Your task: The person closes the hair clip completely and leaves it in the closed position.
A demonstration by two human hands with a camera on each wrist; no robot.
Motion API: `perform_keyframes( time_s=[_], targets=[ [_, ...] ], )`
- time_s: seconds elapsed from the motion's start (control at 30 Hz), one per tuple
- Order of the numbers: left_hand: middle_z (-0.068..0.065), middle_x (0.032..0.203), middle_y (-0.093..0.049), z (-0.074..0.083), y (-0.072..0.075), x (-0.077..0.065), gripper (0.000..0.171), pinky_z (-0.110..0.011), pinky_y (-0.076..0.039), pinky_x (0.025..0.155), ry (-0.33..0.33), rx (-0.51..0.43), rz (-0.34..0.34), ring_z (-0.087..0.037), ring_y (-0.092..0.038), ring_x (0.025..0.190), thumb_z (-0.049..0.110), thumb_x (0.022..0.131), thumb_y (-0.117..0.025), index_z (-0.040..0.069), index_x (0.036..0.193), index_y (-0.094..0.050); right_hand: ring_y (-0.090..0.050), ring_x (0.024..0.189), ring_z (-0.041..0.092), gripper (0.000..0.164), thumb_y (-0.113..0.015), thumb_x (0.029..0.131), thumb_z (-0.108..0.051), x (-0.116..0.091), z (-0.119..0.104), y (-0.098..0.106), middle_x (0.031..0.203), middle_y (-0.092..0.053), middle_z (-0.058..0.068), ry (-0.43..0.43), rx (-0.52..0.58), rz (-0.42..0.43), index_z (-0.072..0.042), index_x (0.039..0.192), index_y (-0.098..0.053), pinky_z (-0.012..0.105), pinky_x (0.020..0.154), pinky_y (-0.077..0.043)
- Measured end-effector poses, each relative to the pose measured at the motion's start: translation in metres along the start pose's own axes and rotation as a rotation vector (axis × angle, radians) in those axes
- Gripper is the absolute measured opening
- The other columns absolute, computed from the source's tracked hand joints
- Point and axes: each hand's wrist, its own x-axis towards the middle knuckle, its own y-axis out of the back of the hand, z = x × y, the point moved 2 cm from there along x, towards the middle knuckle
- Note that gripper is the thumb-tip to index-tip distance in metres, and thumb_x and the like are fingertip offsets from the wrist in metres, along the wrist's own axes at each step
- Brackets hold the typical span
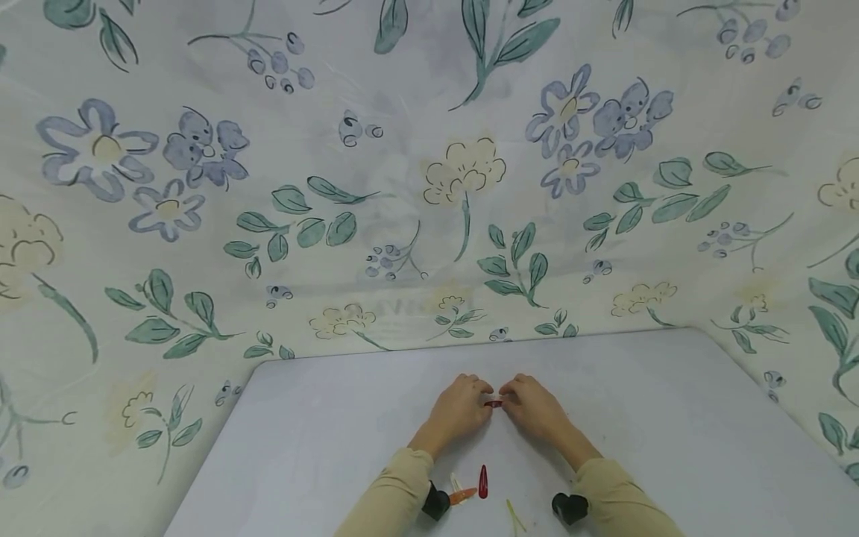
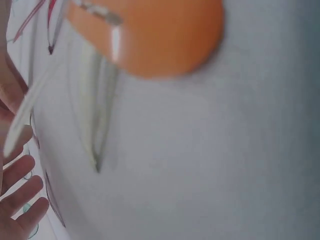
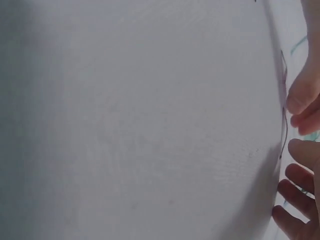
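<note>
Near the middle of the table, both hands meet at a dark red hair clip (image 1: 493, 404). My left hand (image 1: 461, 404) pinches its left end. The fingertips of my right hand (image 1: 532, 405) are at its other end, and the fingers cover part of it. Closer to me lie another red hair clip (image 1: 483, 482), an orange hair clip (image 1: 463, 496) and a pale hair clip (image 1: 455, 482). The left wrist view shows the orange clip (image 2: 160, 35) large and blurred, above a pale yellowish clip (image 2: 95, 110).
A yellow hair clip (image 1: 513, 514) lies at the table's near side, between the forearms. Black wrist cameras (image 1: 436, 501) sit by both sleeves. The white table (image 1: 322, 418) meets a flower-printed cloth (image 1: 396, 298) at its back and sides.
</note>
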Motion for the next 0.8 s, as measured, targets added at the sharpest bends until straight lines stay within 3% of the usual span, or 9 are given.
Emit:
perform_keyframes(
  time_s=[0.17, 0.37, 0.63, 0.8],
  targets=[
    [-0.004, 0.107, -0.071, -0.001, 0.008, -0.005, 0.025, -0.036, -0.052, 0.09, 0.016, -0.055, 0.043, -0.022, -0.061, 0.106, 0.019, 0.084, -0.076, 0.01, 0.106, -0.074, -0.063, 0.099, 0.025, 0.014, -0.071, 0.087, -0.005, -0.003, -0.001, 0.007, 0.098, -0.065, 0.004, 0.011, 0.047, 0.045, -0.005, 0.1, -0.071, 0.043, 0.09, -0.052],
    [-0.005, 0.111, -0.07, -0.001, 0.018, -0.012, 0.027, -0.038, -0.052, 0.093, 0.034, -0.137, 0.064, -0.024, -0.059, 0.112, 0.02, 0.085, -0.075, 0.01, 0.11, -0.073, -0.063, 0.108, 0.027, 0.019, -0.071, 0.088, -0.008, -0.011, 0.002, 0.013, 0.107, -0.066, 0.005, -0.039, 0.144, 0.063, -0.007, 0.108, -0.07, 0.045, 0.095, -0.05],
    [-0.003, 0.118, -0.067, -0.003, 0.031, -0.036, 0.029, -0.041, -0.051, 0.095, 0.062, -0.215, 0.055, -0.022, -0.057, 0.114, 0.021, 0.088, -0.071, 0.011, 0.115, -0.07, -0.062, 0.111, 0.026, 0.025, -0.072, 0.088, -0.012, -0.029, 0.001, 0.021, 0.114, -0.066, 0.004, -0.08, 0.211, 0.046, -0.012, 0.113, -0.069, 0.046, 0.097, -0.05],
    [-0.001, 0.12, -0.065, 0.001, 0.043, -0.052, 0.032, -0.043, -0.05, 0.097, 0.042, -0.227, 0.052, -0.021, -0.056, 0.116, 0.023, 0.088, -0.07, 0.013, 0.118, -0.068, -0.062, 0.11, 0.022, 0.027, -0.074, 0.087, -0.013, -0.041, -0.003, 0.028, 0.113, -0.066, -0.002, -0.074, 0.228, 0.019, -0.016, 0.113, -0.068, 0.045, 0.097, -0.05]
  ],
)
